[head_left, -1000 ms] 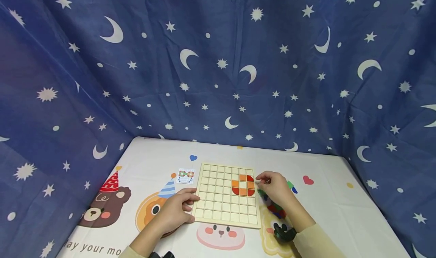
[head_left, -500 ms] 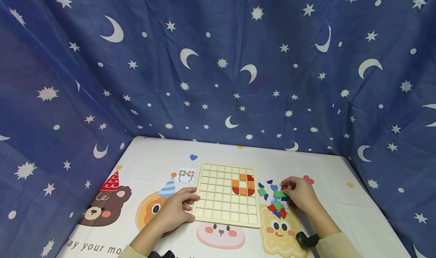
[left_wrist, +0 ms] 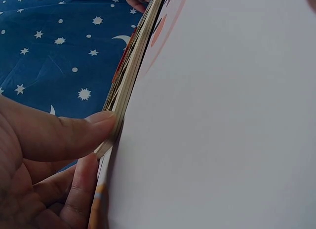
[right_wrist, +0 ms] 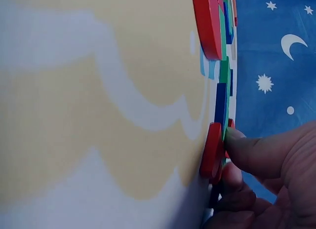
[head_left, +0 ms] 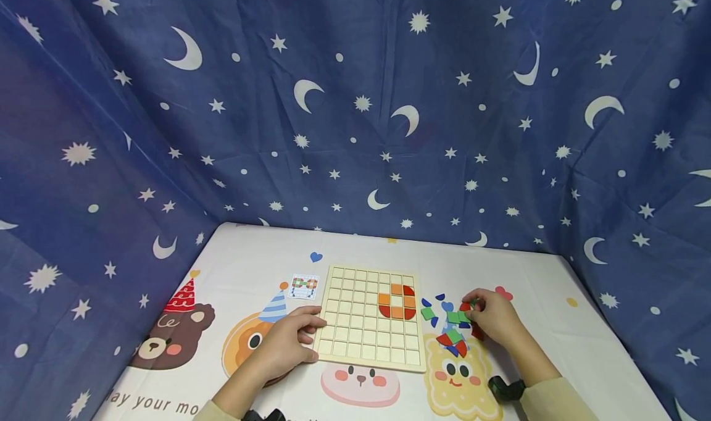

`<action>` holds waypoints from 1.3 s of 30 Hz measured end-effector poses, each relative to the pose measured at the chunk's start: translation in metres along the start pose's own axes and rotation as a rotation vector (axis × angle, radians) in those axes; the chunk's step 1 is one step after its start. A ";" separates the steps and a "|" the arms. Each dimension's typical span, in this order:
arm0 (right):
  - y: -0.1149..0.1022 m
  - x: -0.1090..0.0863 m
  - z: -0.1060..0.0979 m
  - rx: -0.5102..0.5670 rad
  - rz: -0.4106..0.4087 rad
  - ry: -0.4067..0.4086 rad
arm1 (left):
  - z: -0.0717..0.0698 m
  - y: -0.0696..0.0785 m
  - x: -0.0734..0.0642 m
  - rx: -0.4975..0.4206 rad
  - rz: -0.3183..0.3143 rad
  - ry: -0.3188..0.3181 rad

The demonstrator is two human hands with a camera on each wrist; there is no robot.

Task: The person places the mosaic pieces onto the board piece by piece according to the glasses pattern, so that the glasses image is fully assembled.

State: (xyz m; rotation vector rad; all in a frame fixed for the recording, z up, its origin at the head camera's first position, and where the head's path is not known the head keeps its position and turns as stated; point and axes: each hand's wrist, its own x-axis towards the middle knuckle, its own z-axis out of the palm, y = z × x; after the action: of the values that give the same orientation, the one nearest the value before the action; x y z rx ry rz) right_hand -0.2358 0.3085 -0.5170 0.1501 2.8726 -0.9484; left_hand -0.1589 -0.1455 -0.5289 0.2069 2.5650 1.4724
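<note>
A pale wooden grid board (head_left: 355, 334) lies flat, with orange and red tiles (head_left: 397, 312) set in a ring at its right side. My left hand (head_left: 286, 341) grips the board's left edge; in the left wrist view the thumb (left_wrist: 74, 135) presses on the board's side near a corner. My right hand (head_left: 494, 316) is at the loose tile pile (head_left: 452, 334), fingers curled. Its thumb and forefinger pinch a green tile (right_wrist: 225, 145), mostly hidden by the fingers. A red tile (right_wrist: 212, 150) stands right beside those fingertips.
A small printed pattern card (head_left: 303, 286) lies left of the board. Loose blue, green and red pieces are spread between board and right hand, including a green square (head_left: 428, 313). A star-and-moon curtain (head_left: 355, 131) surrounds the cartoon-print tablecloth (head_left: 250, 254).
My right hand moved right from the board's edge to the loose pile, uncovering its pieces, then shifted slightly among them. The left hand and the board stay in place.
</note>
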 end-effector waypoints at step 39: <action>-0.066 0.014 0.037 0.169 -0.092 0.005 | 0.000 -0.002 0.001 -0.019 -0.002 -0.010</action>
State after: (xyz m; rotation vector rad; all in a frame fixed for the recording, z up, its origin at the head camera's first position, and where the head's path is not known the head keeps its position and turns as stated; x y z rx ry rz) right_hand -0.2550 0.2345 -0.5099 0.0350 2.8226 -1.2097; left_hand -0.1596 -0.1462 -0.5309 0.2089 2.5416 1.4900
